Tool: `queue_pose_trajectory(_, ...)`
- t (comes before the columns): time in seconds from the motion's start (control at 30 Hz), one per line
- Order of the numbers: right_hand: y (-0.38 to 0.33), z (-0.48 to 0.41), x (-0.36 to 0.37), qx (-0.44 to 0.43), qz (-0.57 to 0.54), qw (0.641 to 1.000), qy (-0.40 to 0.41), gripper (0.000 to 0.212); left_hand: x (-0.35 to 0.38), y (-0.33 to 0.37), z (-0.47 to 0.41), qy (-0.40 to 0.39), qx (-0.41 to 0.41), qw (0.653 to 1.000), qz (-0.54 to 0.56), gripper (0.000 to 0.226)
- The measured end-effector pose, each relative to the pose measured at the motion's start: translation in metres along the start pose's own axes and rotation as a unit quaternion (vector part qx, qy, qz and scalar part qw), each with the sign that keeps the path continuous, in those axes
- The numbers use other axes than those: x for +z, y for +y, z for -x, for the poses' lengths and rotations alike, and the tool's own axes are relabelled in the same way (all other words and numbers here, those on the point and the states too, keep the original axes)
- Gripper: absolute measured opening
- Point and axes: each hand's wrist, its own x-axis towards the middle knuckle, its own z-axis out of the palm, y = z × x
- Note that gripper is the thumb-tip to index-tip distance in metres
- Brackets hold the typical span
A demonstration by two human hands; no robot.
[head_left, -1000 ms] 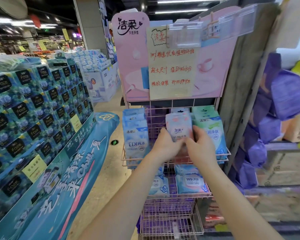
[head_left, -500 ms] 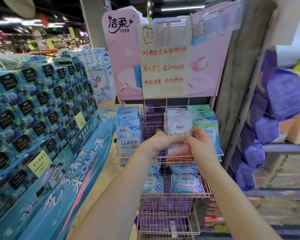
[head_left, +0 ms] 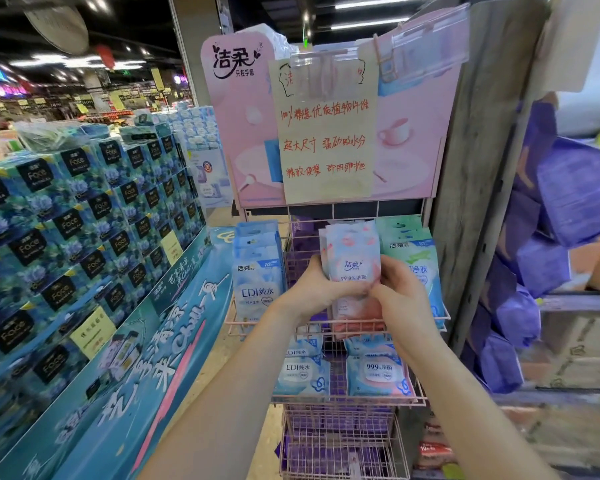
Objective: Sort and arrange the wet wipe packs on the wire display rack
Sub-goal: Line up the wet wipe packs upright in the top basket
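Pink wire rack (head_left: 336, 399): stands just ahead of the person, baskets tiered one above another.
Left hand (head_left: 314, 287): wrapped around the left edge of a small stack of pink wipe packs (head_left: 352, 261), fingers closed on it.
Right hand (head_left: 400, 294): pinching the same stack from the right, thumb on the front pack.
Where the stack is: upright in the middle of the top basket, between the blue packs (head_left: 257, 271) and the green packs (head_left: 413, 258), its foot behind the front wire.
Done so far, as I judge: top tier sorted by colour into three columns; the tier below holds two neat rows.
Left to do: seat the pink stack straight; the lowest baskets look loosely filled with purple packs, too blurred to tell.
Readable print: "99.9%" on the pink pack, "EDI" on the blue, "999" on a lower pack (head_left: 378, 370).
Beyond: pink header board (head_left: 238, 133) with a handwritten red-ink paper sign (head_left: 324, 133).
Far left: stacked boxes (head_left: 73, 216) marked "Face".
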Motion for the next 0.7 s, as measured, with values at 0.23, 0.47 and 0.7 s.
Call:
queue_pose_trajectory(0.23,0.0,-0.003,0.0,0.045,-0.02,0.999,-0.004,0.049,0.0,0.003,0.005,-0.039,-0.001,0.999,-0.009,0.096)
queue_pose_trajectory(0.47,-0.002,0.003,0.006,-0.029,-0.063,0.997,0.029,0.06,0.014,0.003,0.021,0.085,0.099,0.991,-0.043,0.089)
queue_pose_trajectory(0.7,-0.021,-0.012,0.014,-0.022,-0.123,0.991,-0.041,0.085,-0.002,0.025,0.029,0.09,0.165,0.982,-0.037,0.096)
